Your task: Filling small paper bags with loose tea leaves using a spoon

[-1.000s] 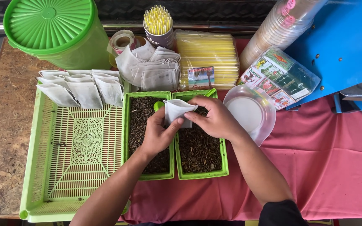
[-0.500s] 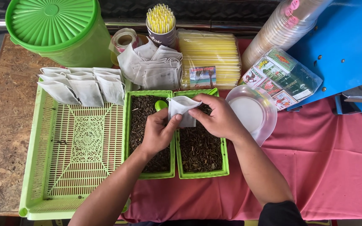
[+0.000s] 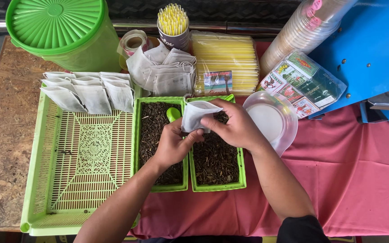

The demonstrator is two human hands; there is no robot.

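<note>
Red cloth (image 3: 347, 180) bare at right edge; left hand (image 3: 172, 144), right hand (image 3: 235, 126) pinch white pouch (image 3: 196, 114) over tea trays (image 3: 217, 157).

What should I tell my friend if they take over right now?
Left hand: pinches the lower edge of the small white paper filter bag.
Right hand: grips the same bag from the other side.
The bag is held over the two green rectangular trays of dark dried leaves; a green scoop lies in the left one.
Done: a row of white bags lies in the big green slotted tray.
Left: a pile of flat bags waits behind the trays.
</note>
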